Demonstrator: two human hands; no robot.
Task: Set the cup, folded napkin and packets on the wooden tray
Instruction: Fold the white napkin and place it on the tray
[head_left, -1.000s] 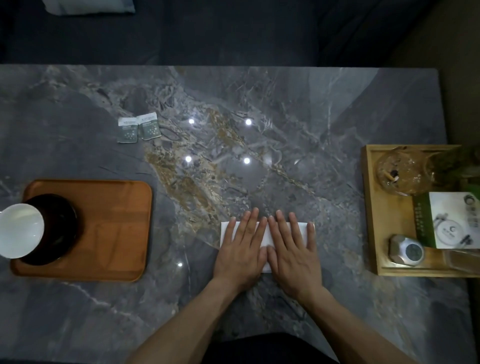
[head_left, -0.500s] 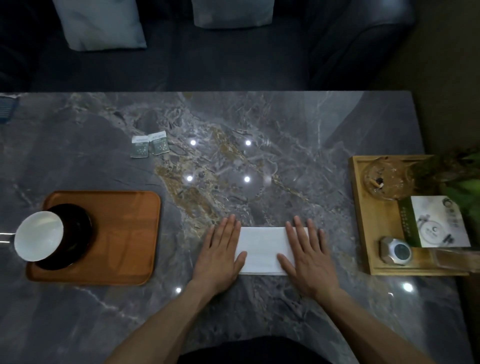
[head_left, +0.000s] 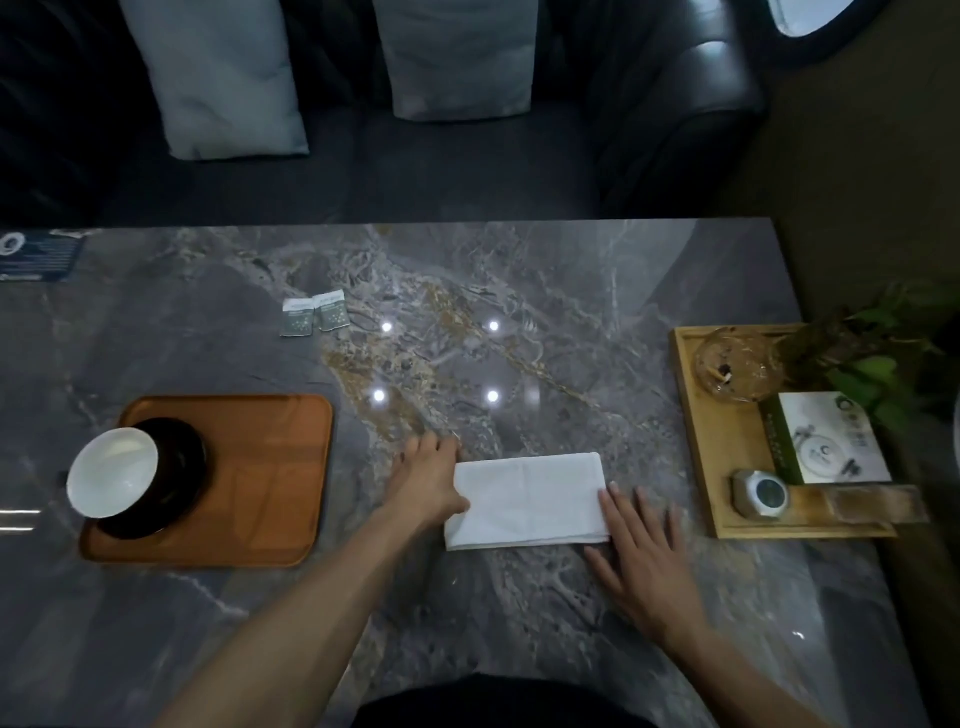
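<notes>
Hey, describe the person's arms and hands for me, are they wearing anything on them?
Both forearms are bare, with no sleeves reaching into view. The left hand and the right hand wear no gloves, and no rings, watch or wristbands show. Dark clothing shows at the bottom edge between the arms. The light is dim, so fine detail is hard to see.

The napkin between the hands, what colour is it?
The folded napkin is plain white, with no pattern. The head view, the only one, shows it clearly.
</notes>
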